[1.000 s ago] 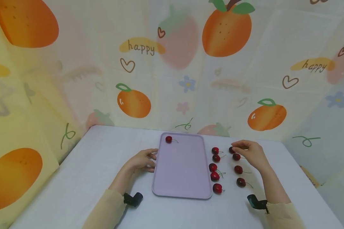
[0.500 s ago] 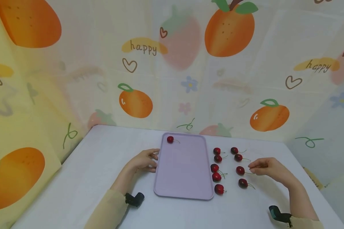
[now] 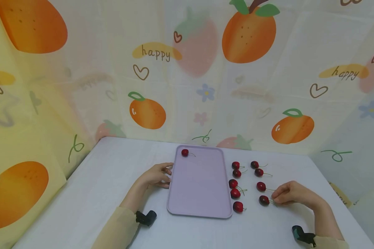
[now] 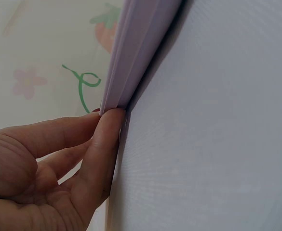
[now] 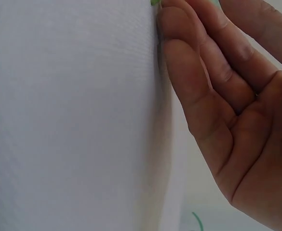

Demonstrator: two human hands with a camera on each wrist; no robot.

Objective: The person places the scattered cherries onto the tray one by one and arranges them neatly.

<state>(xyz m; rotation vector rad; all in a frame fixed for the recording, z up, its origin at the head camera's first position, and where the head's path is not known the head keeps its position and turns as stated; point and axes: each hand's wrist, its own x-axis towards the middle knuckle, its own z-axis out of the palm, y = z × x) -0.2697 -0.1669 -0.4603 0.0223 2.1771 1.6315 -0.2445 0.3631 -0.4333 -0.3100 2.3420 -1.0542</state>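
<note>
My left hand (image 3: 157, 175) is at the left edge of the lilac tray (image 3: 199, 186); in the left wrist view its fingertips pinch the tray's rim (image 4: 136, 53). A dark red cherry (image 3: 185, 152) lies at the tray's far left corner, stem to the right. My right hand (image 3: 294, 193) has thumb and fingertips together at the stem of the nearest cherry (image 3: 264, 200) in the right column. In the right wrist view a bit of green stem (image 5: 155, 2) shows beside the fingertips; how firmly it is pinched is hard to see.
Right of the tray stands a column of several cherries (image 3: 235, 193), close to its edge. Farther right, more cherries (image 3: 261, 186) form a second column, stems pointing right. A white cloth covers the table (image 3: 81, 193); a fruit-print curtain (image 3: 180, 103) hangs behind.
My right hand has let go of the farthest cherry in the right column, then come toward me to the nearest cherry's stem. The left hand stays at the tray.
</note>
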